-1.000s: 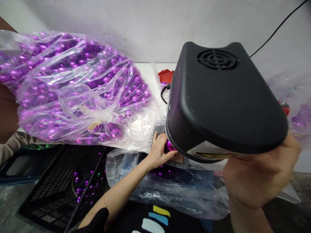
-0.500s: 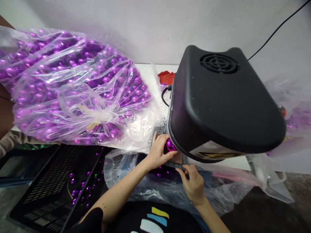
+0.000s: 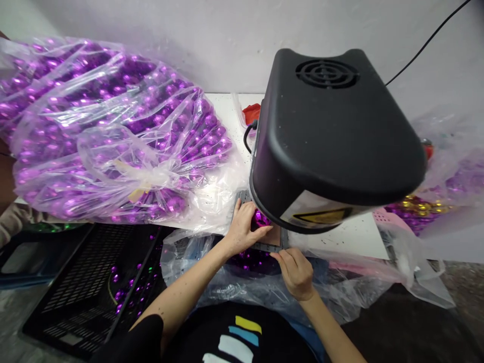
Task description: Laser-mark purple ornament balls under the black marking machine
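My left hand (image 3: 244,229) is closed around a shiny purple faceted ball (image 3: 260,219), with the thumb at its near side. That ball rests at a grey plate with a brown pad (image 3: 273,236), partly hidden under the black machine head (image 3: 336,136). Close to the plate's front edge is my right hand (image 3: 297,272), its fingers curled and the thumb pressed toward them. Whatever those fingertips hold, if anything, is too small to make out. Below the plate, more purple shiny pieces (image 3: 249,259) lie in a clear plastic bag (image 3: 234,292).
A large tied clear bag of purple balls (image 3: 113,131) fills the table's left side. Black crates (image 3: 75,292) stand below it, with purple strands inside. Gold and purple beads (image 3: 427,206) lie at right. A red cloth (image 3: 251,113) sits behind the machine.
The view has shifted, so the machine appears farther left and higher, and gold beads show at right. My left hand stays on the ball; the right hand's fingers have drawn closer together.
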Demonstrator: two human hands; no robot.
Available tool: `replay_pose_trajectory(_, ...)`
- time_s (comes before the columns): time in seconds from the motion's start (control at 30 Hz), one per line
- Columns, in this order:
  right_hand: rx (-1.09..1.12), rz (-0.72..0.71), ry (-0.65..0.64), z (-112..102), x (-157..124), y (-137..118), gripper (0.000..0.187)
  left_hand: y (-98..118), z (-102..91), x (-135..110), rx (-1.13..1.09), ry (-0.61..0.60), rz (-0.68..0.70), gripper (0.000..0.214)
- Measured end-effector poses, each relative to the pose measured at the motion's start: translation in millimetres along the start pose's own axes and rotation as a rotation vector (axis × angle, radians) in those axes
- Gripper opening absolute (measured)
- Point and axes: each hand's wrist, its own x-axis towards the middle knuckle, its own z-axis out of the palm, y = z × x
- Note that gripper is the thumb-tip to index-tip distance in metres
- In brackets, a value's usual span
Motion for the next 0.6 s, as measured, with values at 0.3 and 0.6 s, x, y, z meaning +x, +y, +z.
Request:
replay_pose_trajectory(0.3,-0.005,0.058,-0.004,2,0,0,0.042,-6,4.6,-1,0.062,0.055,0.045,0.041)
replay_pose_trajectory(0.6,0.034,0.086,0.011,-12,28,-14,0.038,-10,5.9,-1,0.078,0.062,0.089,0.045)
